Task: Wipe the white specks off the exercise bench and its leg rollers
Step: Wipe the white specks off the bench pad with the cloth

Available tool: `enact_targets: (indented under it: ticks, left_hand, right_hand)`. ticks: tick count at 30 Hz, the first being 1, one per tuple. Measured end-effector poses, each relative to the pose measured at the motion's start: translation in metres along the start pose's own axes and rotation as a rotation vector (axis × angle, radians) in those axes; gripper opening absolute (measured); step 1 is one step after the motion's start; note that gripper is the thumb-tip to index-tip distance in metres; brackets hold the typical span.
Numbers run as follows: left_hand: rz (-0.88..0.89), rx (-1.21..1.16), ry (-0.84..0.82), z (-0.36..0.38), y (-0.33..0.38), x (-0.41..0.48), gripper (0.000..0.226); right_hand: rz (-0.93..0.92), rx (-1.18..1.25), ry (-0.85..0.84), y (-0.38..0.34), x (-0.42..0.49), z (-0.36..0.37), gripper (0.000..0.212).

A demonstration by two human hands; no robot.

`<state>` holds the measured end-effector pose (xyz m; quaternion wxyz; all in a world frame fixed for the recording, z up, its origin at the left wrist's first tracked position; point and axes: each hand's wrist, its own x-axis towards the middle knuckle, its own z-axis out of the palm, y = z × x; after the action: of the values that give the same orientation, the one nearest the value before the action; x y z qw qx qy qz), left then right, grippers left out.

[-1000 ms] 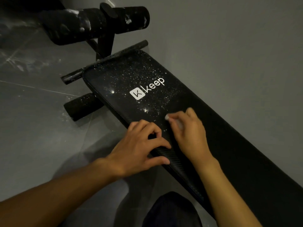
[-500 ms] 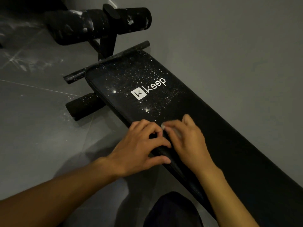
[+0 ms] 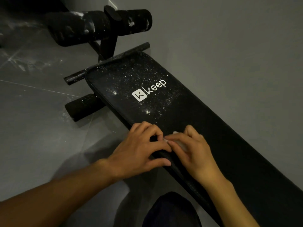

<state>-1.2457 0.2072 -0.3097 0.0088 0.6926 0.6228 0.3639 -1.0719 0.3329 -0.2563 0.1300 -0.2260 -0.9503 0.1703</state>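
- The bench [image 3: 229,153] runs from 11 to 4 o'clock, with white specks [image 3: 139,76] at its far end.
- The leg rollers [image 3: 131,22] at 11 o'clock are smeared white.
- The left hand [image 3: 139,153] curls over the bench's 7 o'clock edge.
- The right hand [image 3: 195,153] has bent fingers holding a pale wipe [image 3: 180,144] against the bench.

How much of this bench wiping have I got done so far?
Done: the near stretch of the bench pad looks speck-free. In hand: your right hand holds a small white wipe against the pad, left hand beside it. Left: specks around the Keep logo, the crossbar, the lower roller and smeared upper rollers.
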Motion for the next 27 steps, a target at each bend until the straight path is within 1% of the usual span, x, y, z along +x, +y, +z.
enact_targets:
  ticks: [2,5,6,7,9,12,14,15,17,20,21,22,24,26,27]
  left_hand:
    - [-0.007,0.006,-0.009,-0.001,0.000,0.000,0.037]
    - [-0.014,0.001,-0.011,0.000,0.001,0.000,0.037]
    - [-0.014,0.000,-0.007,0.000,0.001,0.000,0.037]
    - [-0.014,0.002,-0.004,0.001,0.001,0.000,0.037]
    - [-0.012,0.010,-0.002,0.001,0.001,0.000,0.038]
    - [-0.006,0.011,-0.002,0.000,0.000,0.000,0.038]
    - [-0.003,0.008,-0.006,0.000,0.000,-0.001,0.039]
    - [-0.003,0.008,-0.010,-0.001,0.000,-0.001,0.039]
    - [-0.007,0.007,-0.015,-0.001,0.000,0.000,0.038]
    - [-0.012,0.001,-0.005,0.000,0.000,0.000,0.037]
    - [-0.012,-0.001,-0.002,0.000,0.001,0.000,0.037]
    - [-0.013,-0.002,-0.001,0.000,0.001,0.000,0.037]
    - [-0.011,0.002,-0.006,0.000,0.000,0.001,0.036]
    - [-0.004,0.013,-0.016,-0.001,-0.001,0.001,0.036]
    - [0.000,0.014,-0.021,-0.001,-0.001,0.001,0.036]
  right_hand:
    - [0.070,-0.058,0.030,0.010,0.010,-0.004,0.021]
    - [0.311,-0.083,0.162,0.016,0.048,0.001,0.022]
    - [0.375,-0.072,0.205,0.015,0.058,0.005,0.022]
    - [0.397,-0.073,0.242,0.011,0.065,0.010,0.023]
    - [0.324,-0.057,0.255,0.001,0.061,0.016,0.024]
    - [0.134,0.008,0.140,-0.010,0.033,0.014,0.022]
    - [0.091,-0.032,0.076,-0.007,0.019,0.008,0.022]
    - [0.108,-0.060,0.062,-0.002,0.020,0.005,0.022]
    - [0.209,-0.112,0.080,0.008,0.033,-0.001,0.021]
    - [0.451,-0.128,0.178,0.016,0.067,-0.004,0.026]
    - [0.495,-0.134,0.210,0.014,0.074,-0.001,0.027]
    - [0.494,-0.145,0.235,0.010,0.076,0.004,0.028]
    - [0.373,-0.124,0.237,-0.001,0.064,0.011,0.027]
    - [0.245,-0.065,0.179,-0.007,0.042,0.012,0.023]
    - [0.218,-0.057,0.143,-0.006,0.034,0.010,0.022]
